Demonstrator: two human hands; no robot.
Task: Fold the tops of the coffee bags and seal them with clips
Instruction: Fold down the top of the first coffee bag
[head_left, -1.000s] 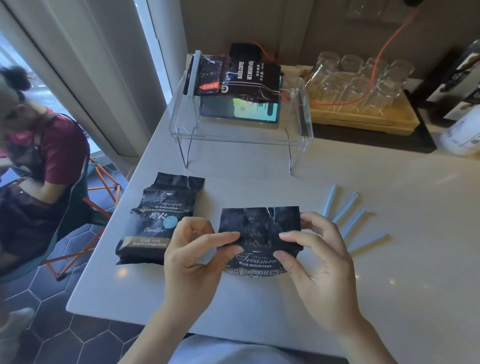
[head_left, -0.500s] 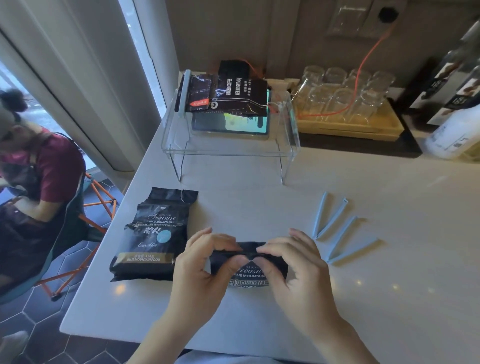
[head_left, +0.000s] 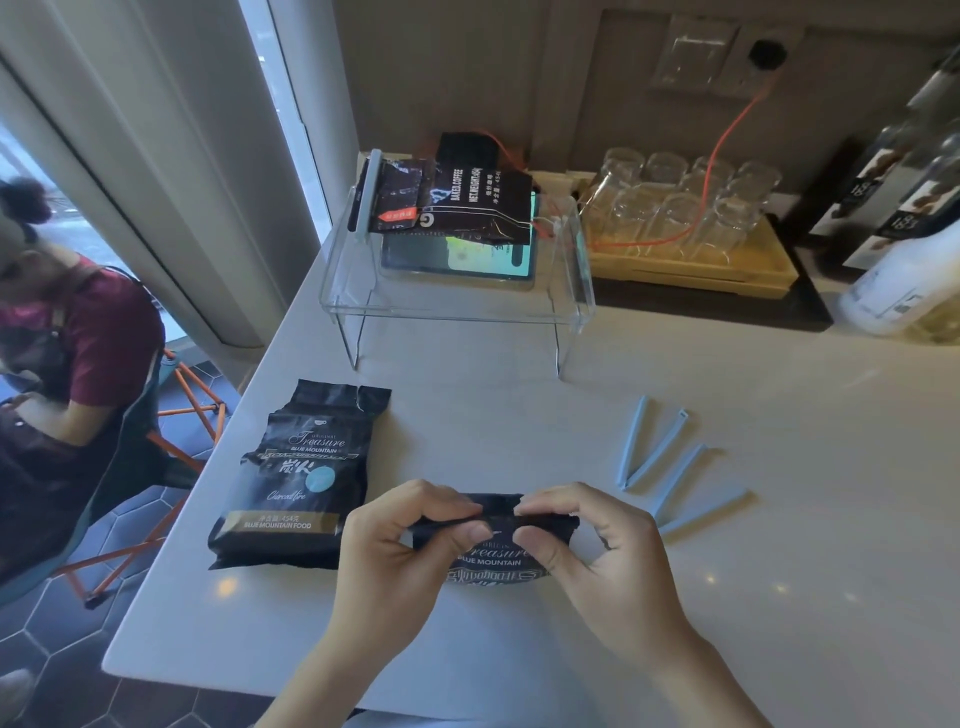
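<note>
Folding step in hand: the rolled top of the coffee bag (head_left: 493, 540), lying at the near table (head_left: 779, 597) edge, is pinched by the left hand (head_left: 410, 551) and right hand (head_left: 597, 556). Next, likely, one blue clip (head_left: 654, 457) from just right must be fetched while the fold is held.

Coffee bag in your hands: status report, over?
Both hands, left and right, pinching folded top of coffee bag. No clip on it. Blue clips lie right, unobstructed.
</note>
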